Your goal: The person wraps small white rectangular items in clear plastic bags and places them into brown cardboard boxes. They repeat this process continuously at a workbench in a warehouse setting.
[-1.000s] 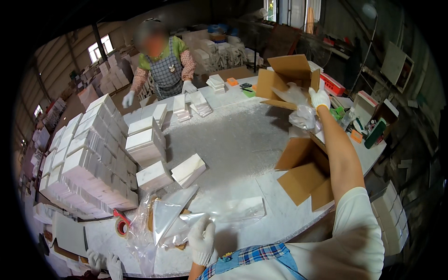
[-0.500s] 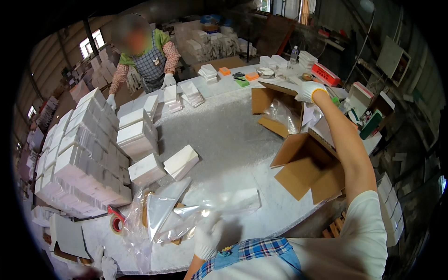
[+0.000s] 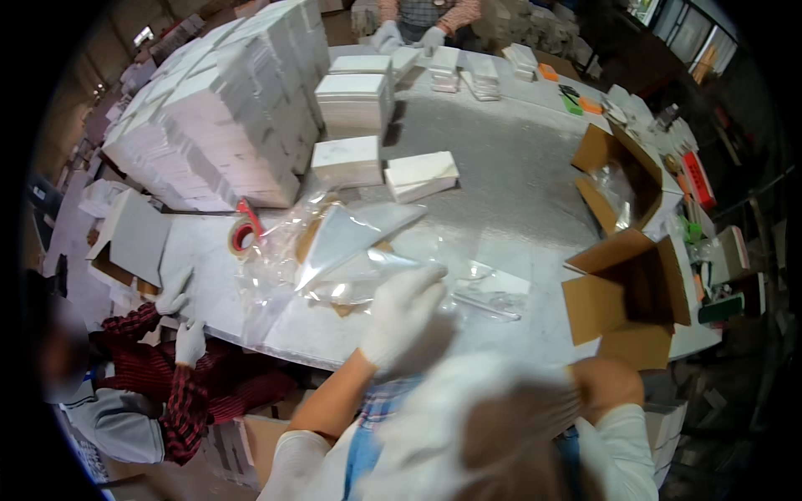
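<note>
My left hand (image 3: 403, 313), in a white glove, hovers or rests at the near edge of a heap of clear plastic bags (image 3: 351, 246). Its fingers are curled together, and what they hold, if anything, is hidden. Just right of it lies a flat white piece (image 3: 493, 288) under or in clear plastic. My right hand (image 3: 451, 409), also gloved, is raised close in front of me and smeared by motion; a brown blurred patch shows beside it, and I cannot make out its fingers. A red-edged roll of tape (image 3: 243, 236) lies left of the bags.
A tall stack of white tiles (image 3: 225, 108) stands at the left, with smaller stacks (image 3: 347, 161) beside it. Two open cardboard boxes (image 3: 622, 305) are at the right. One co-worker's gloved hands (image 3: 409, 37) are at the far edge, another's (image 3: 190, 342) at the near left.
My right hand has come back from the far right box to close in front of me. My left hand has risen a little over the bags. My view has turned down and left.
</note>
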Tool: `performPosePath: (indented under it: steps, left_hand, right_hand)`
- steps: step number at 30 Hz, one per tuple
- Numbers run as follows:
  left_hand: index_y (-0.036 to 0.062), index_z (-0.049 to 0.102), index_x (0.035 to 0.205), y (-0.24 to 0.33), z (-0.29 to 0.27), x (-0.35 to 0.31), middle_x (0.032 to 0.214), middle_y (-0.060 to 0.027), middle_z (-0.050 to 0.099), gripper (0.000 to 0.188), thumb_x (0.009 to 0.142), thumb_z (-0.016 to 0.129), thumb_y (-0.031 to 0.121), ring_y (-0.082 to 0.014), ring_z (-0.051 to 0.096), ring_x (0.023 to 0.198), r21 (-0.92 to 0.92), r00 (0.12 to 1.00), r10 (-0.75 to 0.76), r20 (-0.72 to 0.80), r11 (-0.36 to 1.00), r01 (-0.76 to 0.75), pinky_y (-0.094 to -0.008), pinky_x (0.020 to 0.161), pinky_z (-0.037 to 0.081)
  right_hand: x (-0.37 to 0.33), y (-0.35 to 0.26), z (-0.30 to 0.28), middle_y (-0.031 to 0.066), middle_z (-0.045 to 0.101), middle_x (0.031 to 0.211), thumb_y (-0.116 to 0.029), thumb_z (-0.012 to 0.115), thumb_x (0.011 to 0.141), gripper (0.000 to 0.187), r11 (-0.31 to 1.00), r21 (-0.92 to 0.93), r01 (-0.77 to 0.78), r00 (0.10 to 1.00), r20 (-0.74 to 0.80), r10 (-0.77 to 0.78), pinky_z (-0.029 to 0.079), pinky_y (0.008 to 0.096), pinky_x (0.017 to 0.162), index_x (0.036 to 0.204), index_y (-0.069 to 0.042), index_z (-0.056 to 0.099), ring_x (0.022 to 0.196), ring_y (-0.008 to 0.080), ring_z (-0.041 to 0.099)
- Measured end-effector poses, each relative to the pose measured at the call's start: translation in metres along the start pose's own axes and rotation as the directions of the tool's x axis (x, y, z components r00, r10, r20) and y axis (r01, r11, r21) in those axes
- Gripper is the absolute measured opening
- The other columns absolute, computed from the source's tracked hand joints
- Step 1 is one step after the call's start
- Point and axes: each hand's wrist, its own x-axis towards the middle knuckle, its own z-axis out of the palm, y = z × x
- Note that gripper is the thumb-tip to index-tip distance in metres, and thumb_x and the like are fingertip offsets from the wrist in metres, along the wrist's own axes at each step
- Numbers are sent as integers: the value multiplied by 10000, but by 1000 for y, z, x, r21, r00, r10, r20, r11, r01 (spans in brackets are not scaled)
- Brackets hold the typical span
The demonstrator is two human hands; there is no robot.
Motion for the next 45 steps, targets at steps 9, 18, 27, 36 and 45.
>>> performPosePath:
  steps: [9, 18, 27, 36, 45]
  left_hand:
    - [60, 624, 1293, -83, -13, -15, 1181, -184, 692, 550, 828, 779, 308, -381, 639, 1129, 721, 983, 94, -155, 692, 47, -478, 959, 493]
    - [28, 530, 1293, -153, -95, 30, 1112, -226, 716, 792, 737, 843, 497, -399, 729, 992, 769, 818, -508, -269, 399, 500, -501, 877, 565]
    - [22, 685, 1187, -175, -119, 30, 1035, -249, 740, 438, 787, 705, 199, -388, 731, 980, 329, 875, -262, -408, 852, 408, -468, 845, 556]
    - [9, 666, 1221, -120, -226, 53, 972, -174, 759, 377, 857, 674, 102, -275, 732, 916, 357, 740, -244, -627, 754, 551, -409, 810, 566]
    - [59, 507, 1301, -230, -189, 33, 1150, -221, 694, 563, 895, 739, 372, -417, 705, 1024, 759, 745, -313, -589, 101, 643, -473, 832, 582]
  right_hand:
    - [121, -60, 22, 139, 750, 926, -329, 607, 1023, 287, 888, 177, 425, 848, 265, -459, 564, 408, 720, 1022, -84, 759, 825, 329, 697]
    - [88, 8, 32, 81, 696, 998, -189, 657, 909, 453, 929, 13, 369, 900, 246, -361, 556, 369, 756, 1353, -99, 631, 870, 265, 687]
    - [-57, 77, 64, 151, 760, 1092, -120, 712, 913, 540, 701, 284, -654, 686, -167, 708, 571, 342, 833, 1427, -5, 595, 929, 217, 725]
    - [-153, 104, 84, 155, 758, 1100, -157, 678, 929, 494, 443, 252, -861, 379, -262, 887, 542, 322, 939, 1396, -6, 617, 1002, 207, 728]
    - [-173, 102, 83, 109, 718, 990, -167, 629, 979, 389, 379, 214, -900, 254, -449, 857, 547, 283, 857, 1328, 1, 661, 899, 144, 672]
